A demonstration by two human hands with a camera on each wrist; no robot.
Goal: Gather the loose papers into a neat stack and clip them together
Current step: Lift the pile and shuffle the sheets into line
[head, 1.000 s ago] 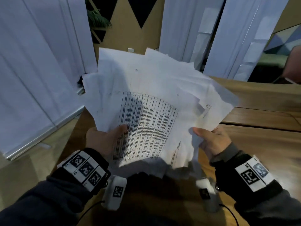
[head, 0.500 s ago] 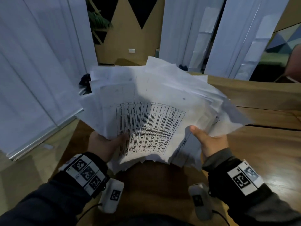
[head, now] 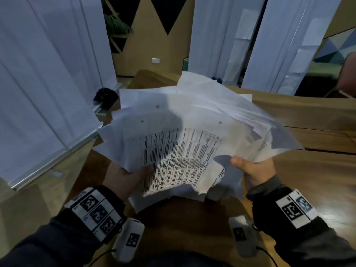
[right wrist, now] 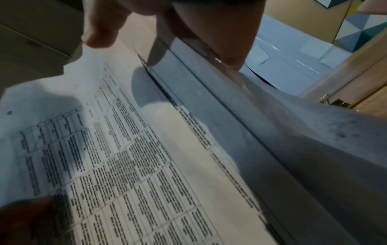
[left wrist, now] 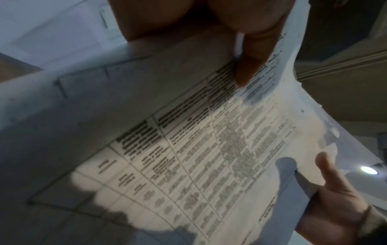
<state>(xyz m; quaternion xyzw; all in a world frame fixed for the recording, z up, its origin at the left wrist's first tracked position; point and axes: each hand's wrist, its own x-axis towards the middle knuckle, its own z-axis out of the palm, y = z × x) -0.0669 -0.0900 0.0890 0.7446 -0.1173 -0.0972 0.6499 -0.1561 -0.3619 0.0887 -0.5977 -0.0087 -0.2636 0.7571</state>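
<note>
Together, in the head view, we hold the loose papers [head: 185, 132] up above the wooden tabletop [head: 317, 176], fanned out and uneven, their edges and corners sticking out at different angles. Our left hand [head: 125, 178] grips the lower left edge of the sheaf, thumb lying on the top sheet [head: 181, 160], which carries a printed table of dense text. Our right hand [head: 254, 170] grips the lower right edge, thumb on top and pointing toward the middle; the other fingers of both hands are hidden under the paper. Both wrists wear bands with black-and-white markers, and white curtains [head: 48, 83] hang to the left and behind. We see no clip in this view.

From the left wrist, we look along the underside of our left hand [left wrist: 209, 19], whose thumb [left wrist: 253, 58] presses down on the printed table of the top sheet [left wrist: 199, 157], pinching the papers against the fingers beneath. Across the page our right hand [left wrist: 339, 203] holds the far edge, thumb raised a little above the paper.

From the right wrist, our right hand [right wrist: 188, 24] clasps the edge of the papers [right wrist: 293, 149], thumb [right wrist: 100, 28] above the printed sheet [right wrist: 125, 165] and fingers curled beneath the layered edges. At the lower left corner a dark blurred shape lies on the page, seemingly our left hand, though we cannot tell for sure.
</note>
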